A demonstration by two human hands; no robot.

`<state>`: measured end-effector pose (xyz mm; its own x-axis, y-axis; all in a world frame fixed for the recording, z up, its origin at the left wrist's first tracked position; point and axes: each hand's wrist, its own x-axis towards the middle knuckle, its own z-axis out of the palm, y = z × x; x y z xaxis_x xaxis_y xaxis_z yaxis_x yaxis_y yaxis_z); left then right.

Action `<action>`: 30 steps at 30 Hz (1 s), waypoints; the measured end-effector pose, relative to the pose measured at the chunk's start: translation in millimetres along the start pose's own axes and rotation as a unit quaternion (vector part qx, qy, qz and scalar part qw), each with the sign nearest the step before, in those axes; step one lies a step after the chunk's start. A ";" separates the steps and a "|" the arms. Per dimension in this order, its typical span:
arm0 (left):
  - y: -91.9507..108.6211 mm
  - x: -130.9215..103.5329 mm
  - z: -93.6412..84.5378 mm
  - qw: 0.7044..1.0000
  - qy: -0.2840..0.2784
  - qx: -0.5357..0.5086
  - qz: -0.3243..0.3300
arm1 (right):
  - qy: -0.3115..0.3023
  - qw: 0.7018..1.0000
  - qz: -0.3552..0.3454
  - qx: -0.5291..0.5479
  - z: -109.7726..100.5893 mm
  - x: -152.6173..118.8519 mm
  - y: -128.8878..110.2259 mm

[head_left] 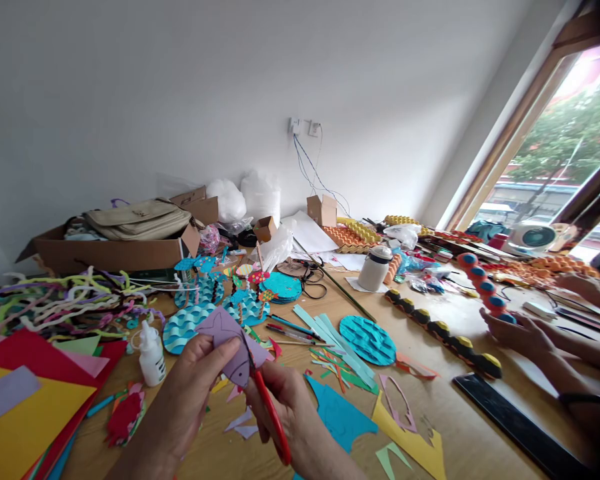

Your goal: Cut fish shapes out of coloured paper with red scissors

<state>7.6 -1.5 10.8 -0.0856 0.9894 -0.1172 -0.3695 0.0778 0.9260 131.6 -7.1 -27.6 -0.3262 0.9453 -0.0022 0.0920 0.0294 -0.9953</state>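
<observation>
Here, at lower centre of the frame, the left hand, thumb on top, has its grip pinched on one purple paper, drawn with a dark fish outline and one eye. The right hand, fingers curled, grips one pair of red scissors, blades across the paper. Beyond, one white bottle stands left on the tabletop.

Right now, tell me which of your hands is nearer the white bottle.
Left. The left hand, pinching the purple paper, is just to the right of the white bottle; the right hand, holding the scissors, is farther right.
</observation>
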 end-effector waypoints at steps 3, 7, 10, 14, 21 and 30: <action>1.1 0.1 1.0 1.000 0.015 0.005 -0.002 | -0.001 1.000 0.006 0.000 -0.1 -1.4 -2.8; 2.8 -0.8 2.1 1.000 0.019 0.007 -0.001 | -0.014 1.000 0.010 0.001 0.0 -3.6 -10.3; 3.1 -2.2 2.2 1.000 0.013 0.007 -0.003 | -0.026 1.000 0.005 0.008 -0.6 -5.7 -17.5; 1.4 -3.3 0.8 1.000 0.001 0.011 -0.008 | -0.029 0.999 0.009 0.019 -1.8 -7.5 -21.9; 1.1 -2.9 -0.5 0.999 -0.034 0.021 0.005 | -0.028 0.999 0.003 0.032 -1.8 -7.1 -16.3; -0.6 -1.1 -4.5 1.000 -0.016 0.017 -0.005 | -0.023 1.000 0.009 0.006 -0.7 -4.6 -10.7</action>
<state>3.8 -3.2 8.8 -0.0527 0.9919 -0.1152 -0.3375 0.0909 0.9369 132.8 -11.6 -16.8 -0.3676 0.9297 -0.0242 0.0868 0.0084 -0.9962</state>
